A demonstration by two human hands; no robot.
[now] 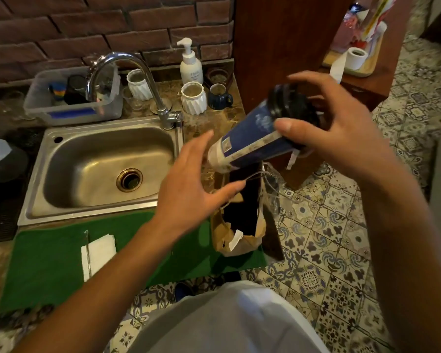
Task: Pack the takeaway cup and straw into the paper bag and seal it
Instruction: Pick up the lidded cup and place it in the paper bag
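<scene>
Two hands were at work above the counter edge, and the step in hand looked to be the first one — getting the cup into the bag. The right hand gripped the takeaway cup near its dark lid, thumb on the near side and fingers curled over the far rim, so the cup hung tilted, its pale base pointing down and left towards the bag's mouth. The paper bag stood open on the green mat beside the sink, its inside dark. The left hand hovered spread, fingers straight and relaxed, its fingertips at the bag's rim and just under the cup's base; whether it touched the paper I could not tell. A thin straw seemed to lie on a white napkin on the mat, well apart from the bag.

Next, I judged, the cup would need righting and lowering base-first into the opening while the left hand steadied the rim — then the straw, then the seal.
</scene>
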